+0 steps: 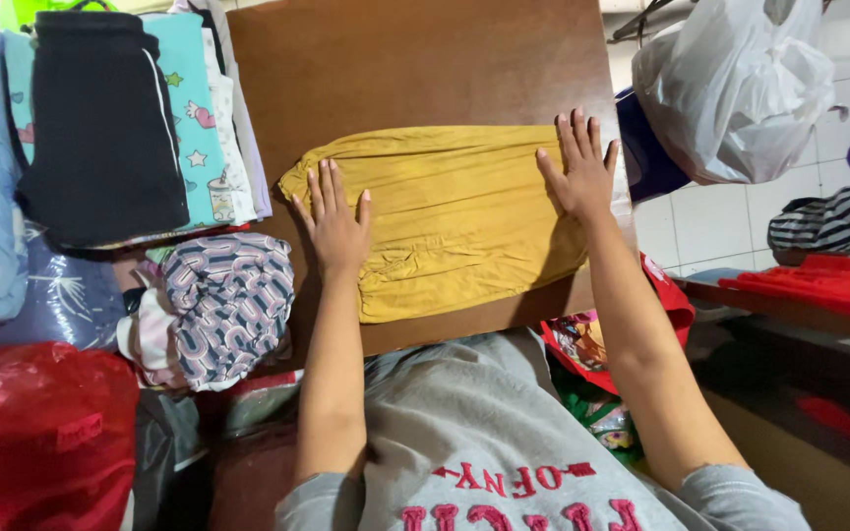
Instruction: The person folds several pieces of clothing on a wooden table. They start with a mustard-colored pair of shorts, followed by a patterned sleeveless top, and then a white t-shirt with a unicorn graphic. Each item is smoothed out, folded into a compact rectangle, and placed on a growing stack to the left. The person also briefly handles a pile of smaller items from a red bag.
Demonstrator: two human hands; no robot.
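A mustard-yellow garment (pixel 455 211) lies folded into a flat rectangle on a brown wooden board (pixel 415 69). My left hand (pixel 334 224) rests flat on its left end with the fingers spread. My right hand (pixel 578 169) presses flat on its right end, fingers apart too. Neither hand grips anything.
A stack of folded clothes topped by a black piece (pixel 100 128) lies left of the board, with a patterned bundle (pixel 223 300) below it. A red plastic bag (pixel 36 433) sits at lower left. A white plastic bag (pixel 740 84) and red cloth (pixel 828 285) are on the right.
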